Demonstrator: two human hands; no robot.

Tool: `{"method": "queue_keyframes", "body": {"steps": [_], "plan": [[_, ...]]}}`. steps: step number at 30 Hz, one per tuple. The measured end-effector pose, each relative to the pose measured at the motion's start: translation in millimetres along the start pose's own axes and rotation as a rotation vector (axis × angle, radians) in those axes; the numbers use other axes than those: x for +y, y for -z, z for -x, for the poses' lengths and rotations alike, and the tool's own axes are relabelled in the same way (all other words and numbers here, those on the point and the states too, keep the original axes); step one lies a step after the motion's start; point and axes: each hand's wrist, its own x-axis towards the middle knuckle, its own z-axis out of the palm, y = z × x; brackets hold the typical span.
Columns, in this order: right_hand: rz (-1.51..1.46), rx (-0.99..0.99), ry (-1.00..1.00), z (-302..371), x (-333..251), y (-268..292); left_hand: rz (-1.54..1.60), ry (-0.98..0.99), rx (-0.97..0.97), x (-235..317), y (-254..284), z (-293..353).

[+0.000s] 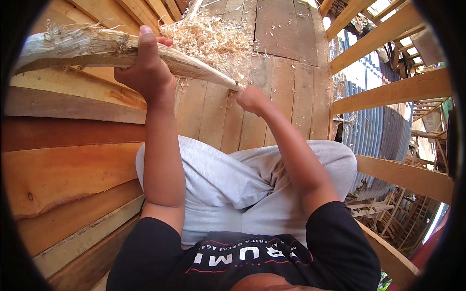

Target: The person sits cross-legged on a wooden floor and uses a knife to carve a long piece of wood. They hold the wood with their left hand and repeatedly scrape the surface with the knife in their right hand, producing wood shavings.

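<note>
A long, rough-hewn piece of wood [87,46] slants from the far left toward the middle, frayed along its upper edge and smoother where it tapers. Around its middle my left hand [148,70] is closed, thumb up along the near face and fingertips showing on the far side. At the tapered tip my right hand [251,100] makes a fist. Something small and dark shows where fist and tip meet; whether the fist holds the tip itself or a tool is hidden.
A heap of pale wood shavings [213,39] lies beyond the wood on the plank floor [279,116]. Stacked boards [73,169] rise along my left. Wooden rails [393,92] stand at the right, with corrugated metal sheets [364,121] outside them. My crossed legs [218,169] are close below.
</note>
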Motion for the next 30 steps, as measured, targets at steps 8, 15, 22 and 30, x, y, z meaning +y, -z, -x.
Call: {"method": "queue_keyframes", "body": {"steps": [8,15,22,30], "plan": [[0.195,0.016,0.077,-32.9,18.8,-13.3,-0.043,0.036,0.101,1.4,1.6,-0.6],[0.130,-0.021,0.035,-0.3,9.7,-8.1,-0.039,0.030,0.072,0.3,20.2,-5.9],[0.177,0.045,0.166,-30.6,30.9,-16.1,0.011,0.056,0.066,-1.0,16.8,-2.7],[-0.098,-0.025,-0.097,-13.1,36.7,-14.7,-0.002,0.036,0.080,3.2,20.1,-6.6]]}}
